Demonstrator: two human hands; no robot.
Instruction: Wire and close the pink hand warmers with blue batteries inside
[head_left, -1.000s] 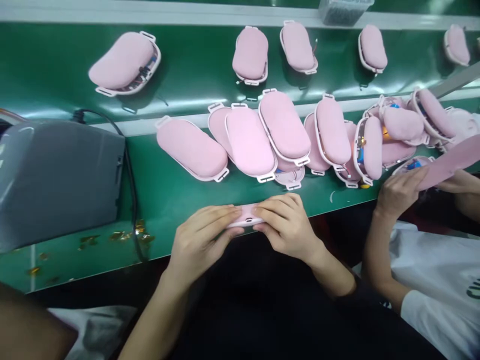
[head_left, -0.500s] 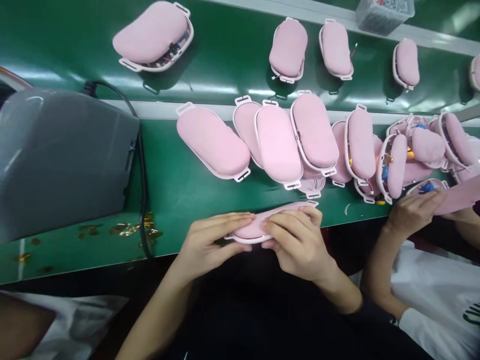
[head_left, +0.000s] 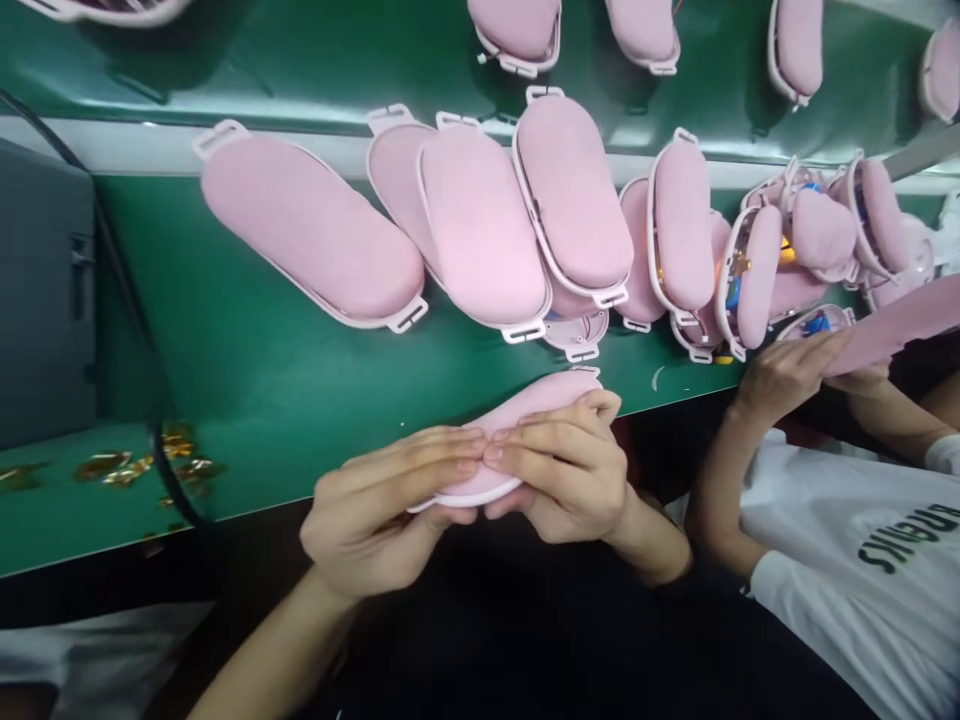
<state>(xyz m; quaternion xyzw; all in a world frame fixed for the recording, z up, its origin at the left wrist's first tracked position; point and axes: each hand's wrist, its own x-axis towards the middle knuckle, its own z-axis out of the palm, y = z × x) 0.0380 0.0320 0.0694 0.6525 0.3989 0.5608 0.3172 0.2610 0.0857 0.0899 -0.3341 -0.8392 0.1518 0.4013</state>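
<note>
Pink oval case (head_left: 529, 402) gripped between 2 hands at the near edge of the green desk (head_left: 285, 380). The left hand (head_left: 390, 495) grasps the 8 o'clock end and the right hand (head_left: 562, 465) the 4 o'clock side, fingers over the pink shell, thumbs under the white rim (head_left: 480, 497). A white slotted tab (head_left: 585, 371) projects at 2 o'clock. Toward 12 o'clock, further pink cases (head_left: 487, 230) lie on the desk, some overlapping. Toward 9 o'clock, a dark cable (head_left: 162, 460) passes a grey box (head_left: 45, 300) and gold scraps (head_left: 120, 468). At 3 o'clock, a co-worker's hand (head_left: 795, 378) holds a pink piece (head_left: 900, 325).
</note>
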